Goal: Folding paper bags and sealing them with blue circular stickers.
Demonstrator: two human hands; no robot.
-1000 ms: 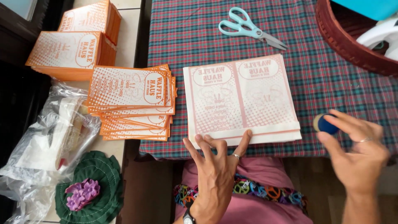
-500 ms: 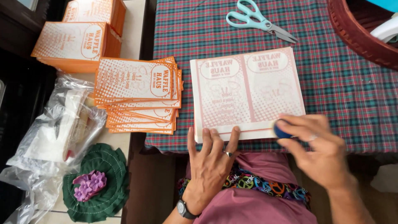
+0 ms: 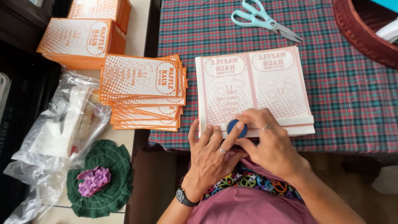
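A stack of flat white paper sheets with faint pink print (image 3: 253, 89) lies on the plaid tablecloth (image 3: 352, 95). My right hand (image 3: 269, 145) holds a small blue round object (image 3: 237, 127), pressed against the near edge of the top sheet. My left hand (image 3: 209, 155), with a ring and a wristwatch, rests fingers spread on the sheet's near left corner, touching the blue object with its index finger.
A fanned pile of orange-printed paper bags (image 3: 143, 93) lies left of the sheets, with more stacks (image 3: 81, 41) further left. Teal-handled scissors (image 3: 265, 20) lie at the far side. A dark red basket (image 3: 360, 31) sits top right. Plastic bags (image 3: 58, 132) and a green crocheted piece with purple flower (image 3: 99, 178) lie at lower left.
My right hand moved left with the blue object, from the right of the sheets onto their near edge. My left hand stayed at the near left corner.
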